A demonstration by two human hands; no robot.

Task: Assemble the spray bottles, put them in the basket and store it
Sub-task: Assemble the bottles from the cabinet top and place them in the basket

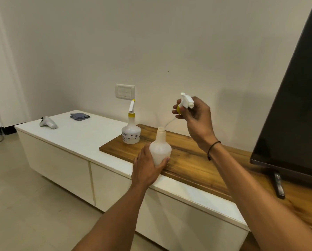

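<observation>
My left hand (146, 168) grips the round body of a white spray bottle (160, 148) that stands open-necked on the wooden board (196, 160). My right hand (193, 116) holds a white trigger spray head with a yellow collar (186, 101) above and to the right of the neck. Its thin clear tube (169, 122) slants down, with its tip at the bottle's mouth. A second white bottle (131, 133) with its yellow-collared sprayer fitted stands upright behind, at the board's left end. No basket is in view.
The board lies on a long white cabinet (82, 140) against the wall. A dark TV (296, 105) stands on the right with its foot (279, 185) on the wood. A white game controller (48, 122) and a folded grey cloth (79, 116) lie at the cabinet's far left.
</observation>
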